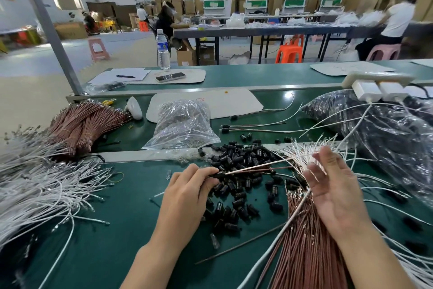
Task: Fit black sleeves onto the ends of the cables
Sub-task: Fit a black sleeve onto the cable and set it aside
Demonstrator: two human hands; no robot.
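Closest to us, our left hand (187, 191) curls its thumb and fingers round one black sleeve (219, 174), pinching it just above the green table (121, 206). A white cable (260, 165) and a thin brown cable (276, 168) run from that sleeve toward our right hand (332, 192), whose fingers are straight and spread, palm turned inward; we cannot tell whether its fingertips touch the white cable's far end.

Under and beside the right hand lies a bundle of brown cables (304, 242). Between our hands spreads the loose pile of black sleeves (236, 195). On the left, a heap of white cables (46, 185) reaches the table's left edge, and bare green mat shows between it and our left forearm.

Past a metal rail (140, 155) sit a second brown bundle (86, 122), a clear bag (185, 124), three sleeved cables (253, 126) and a large bag of dark parts (375, 129). A white board (234, 103) carries red marks too faint to read.

Farther off stand a power strip (375, 78), a phone (170, 77), a pen (125, 76) and a water bottle (162, 49) whose blue label we cannot read
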